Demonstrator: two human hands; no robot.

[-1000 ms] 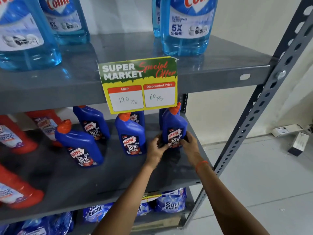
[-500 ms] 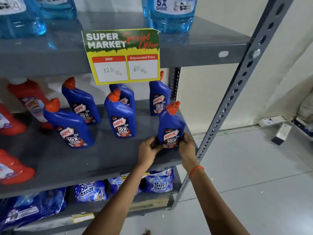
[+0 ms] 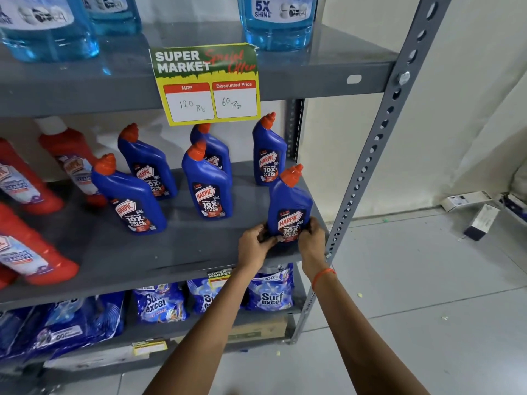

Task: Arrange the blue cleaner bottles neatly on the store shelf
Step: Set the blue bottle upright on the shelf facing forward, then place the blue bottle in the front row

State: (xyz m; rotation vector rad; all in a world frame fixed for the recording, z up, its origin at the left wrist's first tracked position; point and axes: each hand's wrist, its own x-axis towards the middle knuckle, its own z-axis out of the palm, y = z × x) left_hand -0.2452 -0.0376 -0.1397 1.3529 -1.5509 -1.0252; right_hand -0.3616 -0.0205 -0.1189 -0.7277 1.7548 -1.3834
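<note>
Both hands, left (image 3: 254,244) and right (image 3: 313,240), clasp the base of one blue cleaner bottle (image 3: 289,206) standing upright at the front right corner of the middle shelf (image 3: 171,252). Step: positioning. Next, likely squaring it with the neighbouring front bottle (image 3: 209,186).

view count: one head cam, wide-angle, so no shared area
position: sitting above the middle shelf (image 3: 176,252), just in front of the rack
facing: looking forward and down, angled slightly left into the shelving
range: close, both forearms are reaching in from the bottom edge
framing: price sign (image 3: 206,84) is landing upper centre, rack upright (image 3: 379,143) is cutting diagonally right, floor (image 3: 427,295) is filling lower right
</note>
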